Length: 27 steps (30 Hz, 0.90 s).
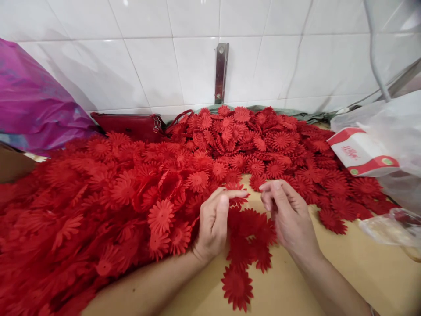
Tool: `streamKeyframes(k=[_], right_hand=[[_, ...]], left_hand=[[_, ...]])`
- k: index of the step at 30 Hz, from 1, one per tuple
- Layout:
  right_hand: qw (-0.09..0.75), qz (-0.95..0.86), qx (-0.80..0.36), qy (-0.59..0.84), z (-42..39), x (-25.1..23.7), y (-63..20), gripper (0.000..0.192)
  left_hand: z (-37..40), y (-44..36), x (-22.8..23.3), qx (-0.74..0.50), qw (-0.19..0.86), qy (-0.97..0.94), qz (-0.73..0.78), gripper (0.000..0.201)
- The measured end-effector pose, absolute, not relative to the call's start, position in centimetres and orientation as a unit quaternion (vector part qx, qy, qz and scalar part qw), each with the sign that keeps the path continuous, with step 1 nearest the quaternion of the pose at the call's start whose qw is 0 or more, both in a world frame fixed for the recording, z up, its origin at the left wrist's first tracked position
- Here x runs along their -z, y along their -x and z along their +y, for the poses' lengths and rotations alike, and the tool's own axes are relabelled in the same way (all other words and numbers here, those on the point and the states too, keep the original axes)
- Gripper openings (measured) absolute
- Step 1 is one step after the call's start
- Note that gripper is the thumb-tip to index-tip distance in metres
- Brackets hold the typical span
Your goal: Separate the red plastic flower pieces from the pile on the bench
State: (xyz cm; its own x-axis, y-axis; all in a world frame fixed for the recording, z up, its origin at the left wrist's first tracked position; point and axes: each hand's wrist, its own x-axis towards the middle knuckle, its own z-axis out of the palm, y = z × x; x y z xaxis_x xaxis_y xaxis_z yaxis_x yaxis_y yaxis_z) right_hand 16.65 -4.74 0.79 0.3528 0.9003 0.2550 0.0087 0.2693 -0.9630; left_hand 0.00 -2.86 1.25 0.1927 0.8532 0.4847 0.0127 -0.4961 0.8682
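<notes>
We are observing the left hand (213, 224) pinching a red fabric flower (237, 193) between thumb and forefinger at centre frame. The right hand (289, 215) is hovering just beside it to the right, fingers curled narrow and holding nothing we can see; the flower is lying left of its fingertips, flat and round, with no long axis. Loose flowers (250, 241) are lying below on the tan table (362, 263). A large flower heap (131, 188) is filling the left, before a white tiled wall (158, 61).
</notes>
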Motion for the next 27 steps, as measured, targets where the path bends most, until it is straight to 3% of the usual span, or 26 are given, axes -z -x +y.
streamKeyframes(k=[3,5,10,12,15,19,23,27], right_hand=[[0.664,-0.465,-0.315,0.494,-4.8,-0.9,-16.6,0.025],[0.655,-0.473,-0.295,0.510,-4.9,-1.1,-16.5,0.021],[0.595,-0.527,-0.219,0.566,-5.2,-1.6,-16.0,0.015],[0.583,-0.558,-0.182,0.561,-5.2,-1.6,-16.0,0.012],[0.569,-0.604,-0.115,0.545,-5.1,-1.5,-16.1,0.010],[0.532,-0.663,-0.042,0.524,-5.1,-1.5,-16.2,0.019],[0.504,-0.686,-0.071,0.520,-5.0,-1.5,-16.2,0.018],[0.528,-0.652,-0.142,0.525,-5.0,-1.3,-16.2,0.006]], left_hand=[[-2.2,-0.4,-0.8,-0.547,0.402,-0.646,0.348,0.027],[-1.7,-0.7,-0.1,-0.550,0.443,-0.614,0.351,0.025],[-0.8,-1.4,1.1,-0.553,0.599,-0.466,0.343,0.049],[-0.8,-1.5,1.0,-0.546,0.634,-0.432,0.336,0.047],[-0.9,-1.6,0.5,-0.542,0.635,-0.429,0.344,0.032],[-1.1,-1.5,0.0,-0.545,0.621,-0.445,0.344,0.031],[-1.2,-1.3,-0.1,-0.546,0.605,-0.470,0.340,0.030],[-1.3,-1.3,-0.3,-0.519,0.614,-0.495,0.330,0.030]])
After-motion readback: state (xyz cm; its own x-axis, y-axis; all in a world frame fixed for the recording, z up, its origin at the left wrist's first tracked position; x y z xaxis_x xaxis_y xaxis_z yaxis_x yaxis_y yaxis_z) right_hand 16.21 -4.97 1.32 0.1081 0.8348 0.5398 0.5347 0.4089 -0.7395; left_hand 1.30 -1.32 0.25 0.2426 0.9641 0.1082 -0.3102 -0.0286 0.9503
